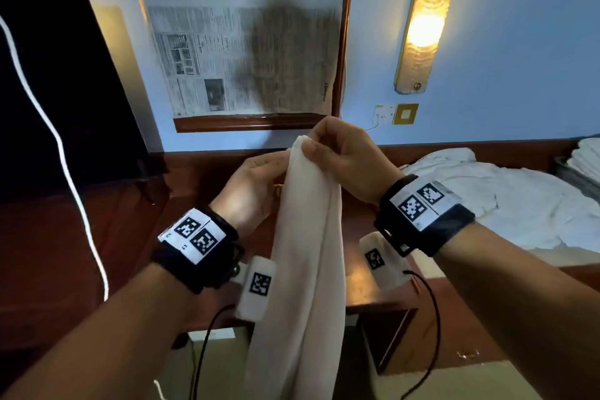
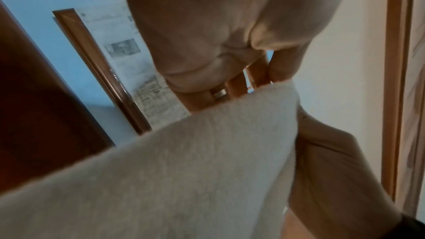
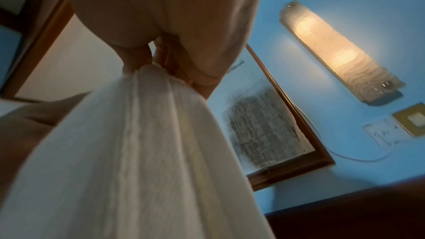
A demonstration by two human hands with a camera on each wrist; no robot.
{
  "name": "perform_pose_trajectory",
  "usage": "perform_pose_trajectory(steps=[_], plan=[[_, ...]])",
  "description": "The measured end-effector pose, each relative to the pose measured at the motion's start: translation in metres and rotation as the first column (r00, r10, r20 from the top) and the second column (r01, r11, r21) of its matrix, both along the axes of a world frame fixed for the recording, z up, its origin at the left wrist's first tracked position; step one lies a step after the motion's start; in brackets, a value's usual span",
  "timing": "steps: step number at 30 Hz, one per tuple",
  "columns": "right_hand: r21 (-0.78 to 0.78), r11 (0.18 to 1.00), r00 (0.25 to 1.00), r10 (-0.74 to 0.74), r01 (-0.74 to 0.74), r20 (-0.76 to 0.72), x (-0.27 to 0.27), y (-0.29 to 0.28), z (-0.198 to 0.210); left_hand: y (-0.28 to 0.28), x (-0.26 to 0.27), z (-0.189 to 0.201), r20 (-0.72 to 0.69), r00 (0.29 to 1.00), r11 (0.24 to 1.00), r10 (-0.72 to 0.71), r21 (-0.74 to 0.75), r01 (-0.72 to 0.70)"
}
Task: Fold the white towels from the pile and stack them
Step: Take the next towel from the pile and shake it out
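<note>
Pinched between the fingers (image 3: 135, 57), the towel (image 1: 308, 237) is matt, nubbly cloth (terry, by its look); beyond them, a glossy wooden frame (image 1: 259, 123) around newsprint (image 1: 240, 29).

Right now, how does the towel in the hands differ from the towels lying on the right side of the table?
The held towel hangs in the air in long vertical folds; the loose pile lies spread and crumpled on the table. The right hand pinches the held towel's top and the left hand touches it; no hand touches the pile. Both are white.
</note>
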State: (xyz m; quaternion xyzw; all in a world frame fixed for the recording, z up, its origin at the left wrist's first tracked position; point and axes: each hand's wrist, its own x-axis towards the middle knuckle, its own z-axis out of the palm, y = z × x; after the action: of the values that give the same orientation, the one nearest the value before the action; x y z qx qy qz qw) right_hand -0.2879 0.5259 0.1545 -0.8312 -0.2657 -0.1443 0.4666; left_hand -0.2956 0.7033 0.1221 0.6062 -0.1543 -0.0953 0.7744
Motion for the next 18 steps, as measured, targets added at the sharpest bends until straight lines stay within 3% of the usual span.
perform_pose_trajectory(steps=[3,6,10,12,15,18], plan=[[-0.086,0.996,1.0,0.022,-0.023,-0.011,0.004,0.001,-0.006,0.009,-0.001,-0.007,0.025,1.0,0.999,-0.002,0.043,0.001],[-0.093,0.995,0.999,0.033,-0.034,-0.006,0.006,0.005,-0.014,0.015,0.004,-0.01,0.244,0.969,0.941,-0.039,0.336,-0.046],[0.143,0.989,1.0,0.023,-0.025,0.012,0.009,0.01,-0.031,0.011,0.012,-0.006,0.461,0.888,0.864,0.007,0.444,-0.237],[0.226,0.973,0.995,0.067,-0.047,-0.079,0.009,0.009,-0.051,0.012,0.017,-0.004,0.542,0.84,0.816,0.041,0.467,-0.341],[0.224,0.973,0.931,0.136,-0.06,-0.338,0.007,0.001,-0.101,0.021,0.019,-0.003,0.58,0.814,0.754,0.039,0.517,-0.405],[0.056,0.998,0.894,0.0,0.027,-0.447,0.017,-0.018,-0.155,0.036,0.017,-0.001,0.621,0.78,0.696,0.079,0.526,-0.489]])
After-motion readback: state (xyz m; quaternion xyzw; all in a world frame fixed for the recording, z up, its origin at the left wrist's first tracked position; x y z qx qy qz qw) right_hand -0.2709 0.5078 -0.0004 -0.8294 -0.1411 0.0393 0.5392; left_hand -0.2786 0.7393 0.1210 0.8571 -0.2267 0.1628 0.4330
